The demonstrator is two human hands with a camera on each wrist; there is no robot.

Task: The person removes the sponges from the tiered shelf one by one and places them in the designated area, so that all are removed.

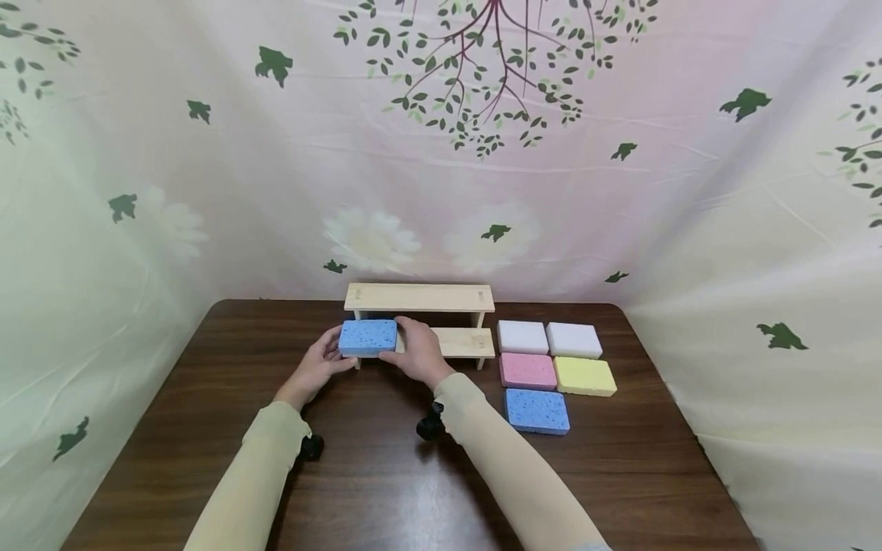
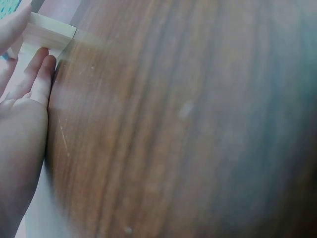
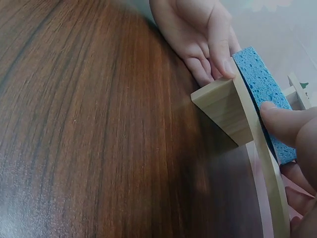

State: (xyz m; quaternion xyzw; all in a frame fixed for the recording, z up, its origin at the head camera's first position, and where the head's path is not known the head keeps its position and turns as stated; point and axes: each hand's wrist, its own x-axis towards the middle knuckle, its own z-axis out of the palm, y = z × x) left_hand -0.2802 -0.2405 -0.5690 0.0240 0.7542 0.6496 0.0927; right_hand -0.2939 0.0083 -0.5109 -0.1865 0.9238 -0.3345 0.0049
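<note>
A blue sponge [image 1: 368, 337] lies flat on the left end of the lower board [image 1: 451, 342] of a two-tier wooden rack. My right hand [image 1: 418, 352] grips its right end, the thumb on the front face and the fingers behind. At the sponge's left end is my left hand [image 1: 320, 367]. In the right wrist view, the left thumb [image 3: 220, 44] reaches the board's end by the sponge's corner. The other left fingers [image 2: 42, 74] extend loosely beside the rack's leg in the left wrist view.
The upper board [image 1: 419, 297] stands behind, near the patterned cloth wall. Right of the rack lie two white sponges [image 1: 522, 337], a pink sponge [image 1: 527, 370], a yellow sponge [image 1: 586, 376] and another blue sponge [image 1: 537, 411] on the dark wooden table [image 1: 386, 490].
</note>
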